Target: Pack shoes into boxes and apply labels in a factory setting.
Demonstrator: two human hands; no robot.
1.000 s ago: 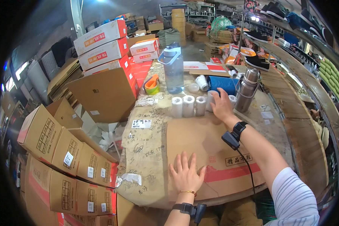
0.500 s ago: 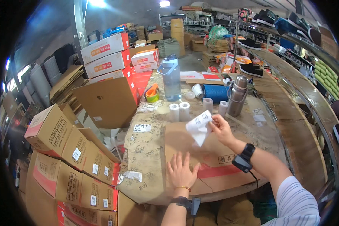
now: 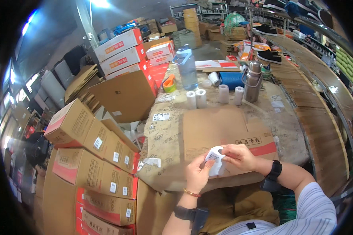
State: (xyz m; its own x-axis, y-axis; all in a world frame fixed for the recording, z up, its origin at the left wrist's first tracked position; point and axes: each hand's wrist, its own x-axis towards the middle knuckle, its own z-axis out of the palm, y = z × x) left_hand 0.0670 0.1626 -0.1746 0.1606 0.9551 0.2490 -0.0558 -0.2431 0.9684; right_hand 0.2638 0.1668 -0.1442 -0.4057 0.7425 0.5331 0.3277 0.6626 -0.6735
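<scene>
A white strip of printed labels (image 3: 215, 161), curled at its top, is held between my two hands above the near edge of the table. My left hand (image 3: 197, 175) pinches its left side with the thumb on the printed face. At the upper right edge of the strip, the fingers of my right hand (image 3: 241, 157) are closed together. Beneath and beyond the hands lies a flat brown cardboard carton (image 3: 213, 123) with a red band. Farther back stand white label rolls, one pair (image 3: 200, 98) near the bottle and another pair (image 3: 223, 94) near the flask.
A blue water bottle (image 3: 186, 70), orange tape (image 3: 169, 83), a steel flask (image 3: 253, 82) and a blue roll (image 3: 230, 80) stand along the table's back. Stacked cartons (image 3: 94, 168) crowd the left side. Shelving with wooden boards (image 3: 306, 105) and shoes runs along the right.
My left hand has lifted off the carton and taken hold of the label strip. My right hand has brought the strip down and nearer. The view has shifted, too.
</scene>
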